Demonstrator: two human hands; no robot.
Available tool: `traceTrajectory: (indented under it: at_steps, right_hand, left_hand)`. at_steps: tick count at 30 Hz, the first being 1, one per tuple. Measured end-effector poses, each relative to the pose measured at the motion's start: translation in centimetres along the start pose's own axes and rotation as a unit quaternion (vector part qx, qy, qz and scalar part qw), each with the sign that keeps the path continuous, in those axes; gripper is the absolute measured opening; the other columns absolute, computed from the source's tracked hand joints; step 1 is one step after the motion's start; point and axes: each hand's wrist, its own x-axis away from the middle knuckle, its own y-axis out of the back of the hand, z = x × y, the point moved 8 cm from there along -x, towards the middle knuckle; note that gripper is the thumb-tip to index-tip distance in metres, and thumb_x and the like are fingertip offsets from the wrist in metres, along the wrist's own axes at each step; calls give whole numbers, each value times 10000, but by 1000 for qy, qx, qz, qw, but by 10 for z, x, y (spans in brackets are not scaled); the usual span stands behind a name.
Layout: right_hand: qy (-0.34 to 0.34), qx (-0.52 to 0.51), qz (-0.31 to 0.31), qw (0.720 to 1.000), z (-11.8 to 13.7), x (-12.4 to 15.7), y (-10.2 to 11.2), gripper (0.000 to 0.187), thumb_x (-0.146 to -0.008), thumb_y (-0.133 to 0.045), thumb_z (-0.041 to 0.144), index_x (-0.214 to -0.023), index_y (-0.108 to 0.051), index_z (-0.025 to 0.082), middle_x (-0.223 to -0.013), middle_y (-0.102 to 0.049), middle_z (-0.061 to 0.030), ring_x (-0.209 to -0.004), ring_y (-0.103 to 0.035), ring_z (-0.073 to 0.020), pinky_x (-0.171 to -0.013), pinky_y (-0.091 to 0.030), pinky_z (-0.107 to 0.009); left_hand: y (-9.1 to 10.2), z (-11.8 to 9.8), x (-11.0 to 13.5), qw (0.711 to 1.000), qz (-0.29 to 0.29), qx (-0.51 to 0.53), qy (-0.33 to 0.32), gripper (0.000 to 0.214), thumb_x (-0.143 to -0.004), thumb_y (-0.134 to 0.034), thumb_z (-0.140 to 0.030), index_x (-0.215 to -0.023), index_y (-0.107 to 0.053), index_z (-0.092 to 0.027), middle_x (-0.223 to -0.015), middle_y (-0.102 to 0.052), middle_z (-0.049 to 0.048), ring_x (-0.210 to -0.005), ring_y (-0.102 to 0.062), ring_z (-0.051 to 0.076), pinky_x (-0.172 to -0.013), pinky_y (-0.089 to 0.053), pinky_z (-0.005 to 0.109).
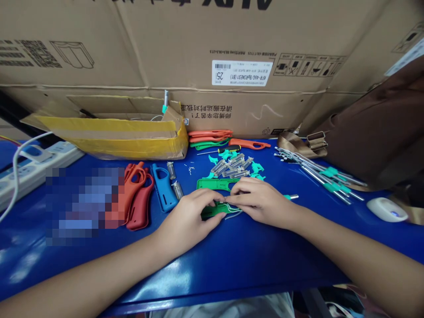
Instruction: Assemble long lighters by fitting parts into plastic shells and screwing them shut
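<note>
My left hand (194, 216) curls its fingers around the left end of a green lighter shell half (217, 209) lying on the blue table. My right hand (261, 201) is closed, its fingertips meeting those of my left hand over the shell. Thin white wires (233, 207) run out below the right fingers; the small part at the fingertips is mostly hidden. Just beyond lies a second green shell half (212, 183), partly covered by my right hand. From behind my right wrist pokes a metal lighter tube with a teal collar (292, 197).
Clear fuel tanks (232, 167) and teal triggers (257, 167) lie behind my hands, near a screwdriver (228, 149). Red shells (141, 205) and a blue shell (164, 190) sit left; several metal tubes (326, 176) lie right. A taped cardboard box (132, 139) and power strip (39, 170) stand back left.
</note>
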Motion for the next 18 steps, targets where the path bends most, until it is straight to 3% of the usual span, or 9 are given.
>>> traceTrajectory:
  at_steps: [7,18]
  right_hand:
    - [-19,-4,29,999,-1,-1,-4,227,-1009,-541,198,-1104,-747,206,-940,-705,-59,-856,-611,-173,-802,-482,-323]
    - [14,22,8,1000,6,-1,1,239,-1014,-527,205,-1100,-751,205,-963,-717,-61,-837,-587,-166,-754,-442,-304]
  left_hand:
    - [-1,2,-1,1000,10,-3,11,236,-834,-773,-140,-1041,-670,-190,-921,-710,13,-825,-664,160,-773,-556,285]
    - [-2,2,-1,1000,24,-14,10,246,-841,-780,-159,-1032,-632,-205,-922,-692,-3,-868,-649,176,-799,-536,300]
